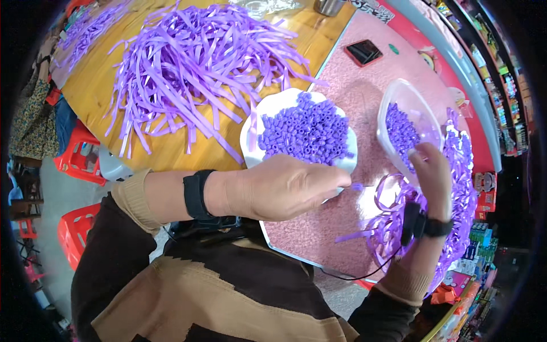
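Note:
My left hand (pixel 285 187) reaches across in front of a white scalloped bowl (pixel 250 142), its thumb and fingers pressed together. A small purple piece (pixel 356 186) shows at those fingertips; whether bead or ribbon end is unclear. Heaped in the bowl are short tubular purple beads (pixel 307 128). My right hand (pixel 434 175) is bent over the near side of a clear plastic container (pixel 407 91), fingertips by its rim. Smaller purple beads (pixel 401 128) lie inside that container. What the right fingers hold, if anything, is hidden. Below them is a pile of shiny purple ribbon (pixel 458 165).
A large heap of purple ribbon strips (pixel 182 62) covers much of the wooden table (pixel 85 91). A dark phone (pixel 363 52) lies on the pink mat (pixel 353 91). Red stools (pixel 80 154) stand to the left, near another person (pixel 34 119). Stocked shelves (pixel 496 68) line the right.

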The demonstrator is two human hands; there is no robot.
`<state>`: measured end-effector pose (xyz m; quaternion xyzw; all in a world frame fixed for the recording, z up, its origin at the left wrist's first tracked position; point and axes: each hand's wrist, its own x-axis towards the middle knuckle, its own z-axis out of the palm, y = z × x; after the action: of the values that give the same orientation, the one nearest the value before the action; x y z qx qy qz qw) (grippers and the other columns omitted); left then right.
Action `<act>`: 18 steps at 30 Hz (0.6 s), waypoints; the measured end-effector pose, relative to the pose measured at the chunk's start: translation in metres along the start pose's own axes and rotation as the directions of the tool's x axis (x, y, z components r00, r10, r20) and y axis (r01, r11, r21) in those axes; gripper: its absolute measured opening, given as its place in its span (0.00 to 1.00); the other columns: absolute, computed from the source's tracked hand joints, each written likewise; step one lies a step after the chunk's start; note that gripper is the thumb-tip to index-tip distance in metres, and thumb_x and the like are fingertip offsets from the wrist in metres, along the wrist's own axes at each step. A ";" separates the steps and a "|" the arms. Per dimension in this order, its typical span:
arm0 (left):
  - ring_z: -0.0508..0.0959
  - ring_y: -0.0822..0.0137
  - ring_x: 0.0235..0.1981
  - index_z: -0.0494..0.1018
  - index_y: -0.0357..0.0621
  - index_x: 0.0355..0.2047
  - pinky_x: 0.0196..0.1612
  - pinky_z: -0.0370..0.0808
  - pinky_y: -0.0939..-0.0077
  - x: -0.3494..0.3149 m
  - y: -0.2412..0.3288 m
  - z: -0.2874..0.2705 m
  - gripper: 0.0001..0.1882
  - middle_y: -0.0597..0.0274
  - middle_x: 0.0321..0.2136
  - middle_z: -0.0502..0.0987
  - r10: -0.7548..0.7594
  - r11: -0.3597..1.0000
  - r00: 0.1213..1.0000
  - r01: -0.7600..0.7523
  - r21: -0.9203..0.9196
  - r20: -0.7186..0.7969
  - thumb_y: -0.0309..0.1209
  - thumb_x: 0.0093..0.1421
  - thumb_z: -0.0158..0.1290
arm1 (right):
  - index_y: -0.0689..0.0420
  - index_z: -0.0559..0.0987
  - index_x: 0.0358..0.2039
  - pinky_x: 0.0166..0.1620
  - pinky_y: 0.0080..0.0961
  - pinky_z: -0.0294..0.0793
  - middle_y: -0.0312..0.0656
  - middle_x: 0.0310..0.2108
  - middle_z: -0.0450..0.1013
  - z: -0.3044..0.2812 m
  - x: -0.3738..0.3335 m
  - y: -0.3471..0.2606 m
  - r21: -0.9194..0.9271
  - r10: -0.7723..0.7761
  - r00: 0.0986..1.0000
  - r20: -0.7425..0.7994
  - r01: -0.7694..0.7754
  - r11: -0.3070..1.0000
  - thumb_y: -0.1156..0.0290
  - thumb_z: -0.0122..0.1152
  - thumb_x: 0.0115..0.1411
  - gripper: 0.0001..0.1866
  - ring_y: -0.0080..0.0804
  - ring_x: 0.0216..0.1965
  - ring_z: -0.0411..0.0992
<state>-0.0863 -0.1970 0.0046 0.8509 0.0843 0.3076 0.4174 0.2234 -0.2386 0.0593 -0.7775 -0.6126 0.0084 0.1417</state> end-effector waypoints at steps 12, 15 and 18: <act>0.71 0.52 0.28 0.66 0.49 0.35 0.35 0.69 0.65 -0.001 -0.007 0.001 0.21 0.56 0.25 0.69 -0.189 0.966 0.978 0.202 -0.161 0.093 0.48 0.67 0.29 | 0.63 0.78 0.25 0.27 0.24 0.68 0.42 0.20 0.74 0.027 0.031 0.018 0.020 -0.018 0.961 0.277 0.013 1.000 0.72 0.58 0.47 0.08 0.27 0.22 0.71; 0.72 0.51 0.30 0.66 0.48 0.35 0.35 0.69 0.64 0.002 -0.002 -0.003 0.21 0.55 0.26 0.70 -0.213 0.953 0.971 0.231 -0.196 0.111 0.49 0.66 0.29 | 0.64 0.78 0.26 0.26 0.23 0.68 0.42 0.20 0.74 0.019 0.025 0.007 0.106 0.049 0.983 0.176 -0.068 0.992 0.71 0.58 0.48 0.09 0.27 0.22 0.71; 0.73 0.50 0.32 0.67 0.47 0.37 0.36 0.70 0.63 0.002 -0.002 -0.002 0.20 0.53 0.27 0.71 -0.205 0.961 0.976 0.215 -0.172 0.075 0.47 0.66 0.31 | 0.65 0.77 0.32 0.24 0.19 0.66 0.38 0.22 0.73 0.011 0.018 -0.004 0.279 0.169 0.986 -0.003 -0.161 0.947 0.68 0.55 0.56 0.11 0.22 0.22 0.69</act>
<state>-0.0861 -0.1934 0.0049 0.8045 0.1340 0.2436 0.5248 0.2224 -0.2184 0.0528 -0.7984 -0.5363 0.0959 0.2564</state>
